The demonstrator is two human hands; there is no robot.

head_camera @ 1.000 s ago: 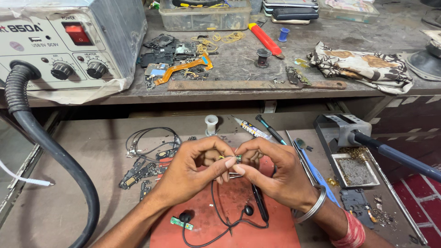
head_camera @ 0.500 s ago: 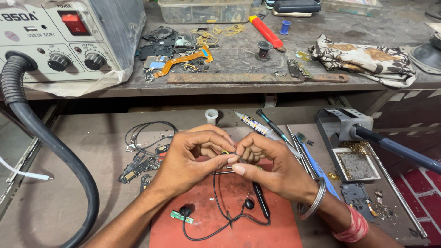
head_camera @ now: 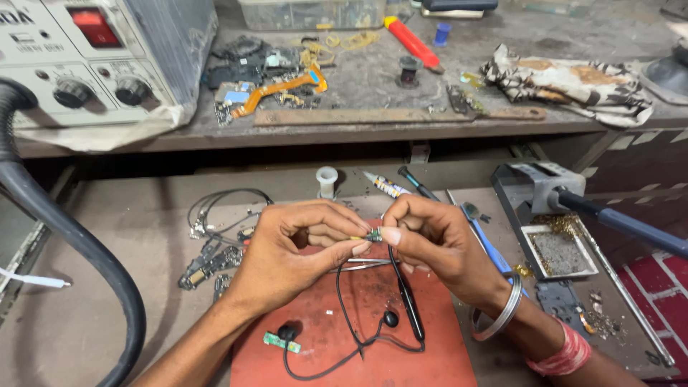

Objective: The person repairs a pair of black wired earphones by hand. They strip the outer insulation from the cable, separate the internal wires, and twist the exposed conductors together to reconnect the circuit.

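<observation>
Nearest the camera, on the red mat (head_camera: 430, 358), lies a thin black earphone cable (head_camera: 344, 315) with two buds and a small green circuit strip (head_camera: 281, 342) beside one of them. Just above it, the left hand (head_camera: 287, 254) and the right hand (head_camera: 437, 240) meet fingertip to fingertip, both pinched narrow on a tiny green part (head_camera: 373, 235) held between them, over the mat's far edge. That part looks very light, stiff and fragile — best gripped by its edges, gently. The cable is limp and will trail. Tweezers (head_camera: 358, 265) lie just under the fingers. Farther off stand a small white spool (head_camera: 327, 180) and a soldering iron stand (head_camera: 552, 215) — beyond, a cluttered shelf (head_camera: 387, 118).
</observation>
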